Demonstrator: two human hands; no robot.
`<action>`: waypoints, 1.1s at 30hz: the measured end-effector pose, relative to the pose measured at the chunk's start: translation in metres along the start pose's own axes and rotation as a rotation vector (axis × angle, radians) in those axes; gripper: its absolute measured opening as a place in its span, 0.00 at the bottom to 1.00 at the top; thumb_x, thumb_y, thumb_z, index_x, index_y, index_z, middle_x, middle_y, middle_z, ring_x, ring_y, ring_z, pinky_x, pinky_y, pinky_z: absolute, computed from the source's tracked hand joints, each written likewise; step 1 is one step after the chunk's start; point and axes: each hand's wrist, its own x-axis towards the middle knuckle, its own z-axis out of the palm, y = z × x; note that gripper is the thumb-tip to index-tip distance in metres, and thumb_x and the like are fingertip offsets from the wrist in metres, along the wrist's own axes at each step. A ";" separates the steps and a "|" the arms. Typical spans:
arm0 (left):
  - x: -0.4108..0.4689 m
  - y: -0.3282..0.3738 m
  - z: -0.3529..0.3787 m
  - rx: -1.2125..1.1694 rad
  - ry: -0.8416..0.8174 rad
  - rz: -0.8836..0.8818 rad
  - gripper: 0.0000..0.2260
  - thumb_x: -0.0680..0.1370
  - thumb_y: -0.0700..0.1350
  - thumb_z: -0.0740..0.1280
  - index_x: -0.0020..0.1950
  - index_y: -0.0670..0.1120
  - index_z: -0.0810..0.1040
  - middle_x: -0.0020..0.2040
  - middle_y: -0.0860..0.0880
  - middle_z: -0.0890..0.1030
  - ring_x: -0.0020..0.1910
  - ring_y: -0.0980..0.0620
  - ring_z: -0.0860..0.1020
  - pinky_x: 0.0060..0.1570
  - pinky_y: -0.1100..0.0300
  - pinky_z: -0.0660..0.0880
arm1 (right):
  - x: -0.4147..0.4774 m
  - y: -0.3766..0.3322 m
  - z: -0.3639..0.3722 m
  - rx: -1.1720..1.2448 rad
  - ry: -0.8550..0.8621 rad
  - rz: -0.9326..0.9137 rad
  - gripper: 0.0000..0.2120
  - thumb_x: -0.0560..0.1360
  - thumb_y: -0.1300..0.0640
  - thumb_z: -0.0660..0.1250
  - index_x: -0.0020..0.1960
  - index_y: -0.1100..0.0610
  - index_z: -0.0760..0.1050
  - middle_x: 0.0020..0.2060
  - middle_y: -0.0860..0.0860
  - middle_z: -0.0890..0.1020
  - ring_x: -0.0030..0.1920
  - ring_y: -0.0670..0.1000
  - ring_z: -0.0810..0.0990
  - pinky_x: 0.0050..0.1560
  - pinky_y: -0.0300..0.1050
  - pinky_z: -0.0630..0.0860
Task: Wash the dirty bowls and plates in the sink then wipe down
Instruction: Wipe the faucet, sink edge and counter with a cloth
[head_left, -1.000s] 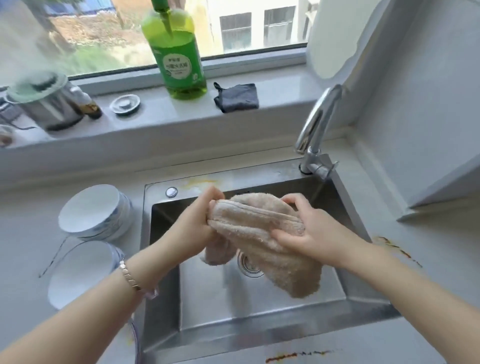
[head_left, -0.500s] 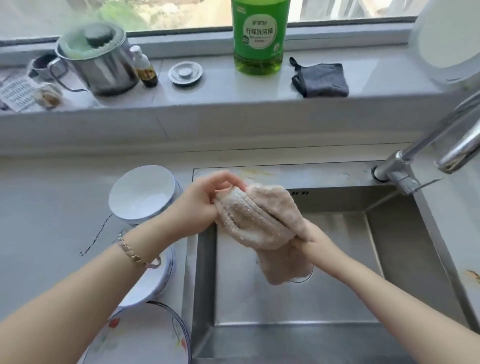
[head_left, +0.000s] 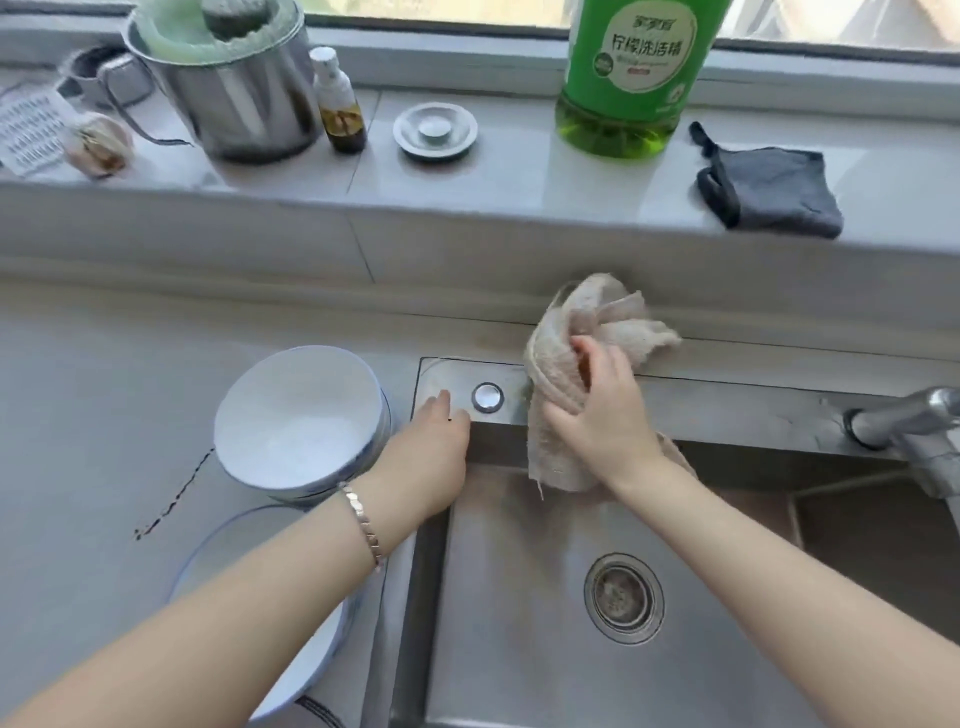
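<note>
Right hand (head_left: 597, 421) grips beige cloth (head_left: 613, 317) on sink rim (head_left: 727, 410); left hand (head_left: 431, 452) flat, relaxed, on rim corner.

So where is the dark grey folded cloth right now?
In the head view, the dark grey folded cloth lies upper right on the pale windowsill, just right of the green detergent bottle.

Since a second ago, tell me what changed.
The left hand let go of the cloth and now rests on the sink rim. The right hand carried the cloth from over the basin onto that rim. The bowls stayed put.
</note>
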 end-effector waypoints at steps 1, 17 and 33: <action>0.009 0.000 0.003 0.048 -0.015 -0.023 0.19 0.78 0.36 0.55 0.70 0.37 0.59 0.76 0.37 0.51 0.74 0.42 0.55 0.68 0.52 0.62 | 0.009 0.008 0.019 -0.157 -0.082 -0.042 0.30 0.69 0.54 0.70 0.68 0.61 0.67 0.63 0.59 0.69 0.62 0.58 0.67 0.64 0.42 0.63; 0.046 -0.006 0.042 0.140 -0.009 -0.127 0.29 0.78 0.37 0.54 0.75 0.35 0.41 0.76 0.36 0.43 0.76 0.39 0.45 0.73 0.55 0.53 | 0.022 0.108 0.021 -0.574 -0.131 -0.001 0.31 0.65 0.39 0.57 0.60 0.54 0.78 0.64 0.63 0.73 0.64 0.67 0.70 0.60 0.65 0.67; 0.033 -0.004 0.034 0.055 0.063 -0.084 0.30 0.78 0.40 0.56 0.76 0.37 0.45 0.77 0.40 0.47 0.76 0.42 0.46 0.74 0.55 0.46 | 0.058 -0.006 0.084 -0.293 -0.209 -0.373 0.23 0.69 0.52 0.62 0.64 0.48 0.75 0.69 0.55 0.69 0.69 0.61 0.64 0.64 0.55 0.62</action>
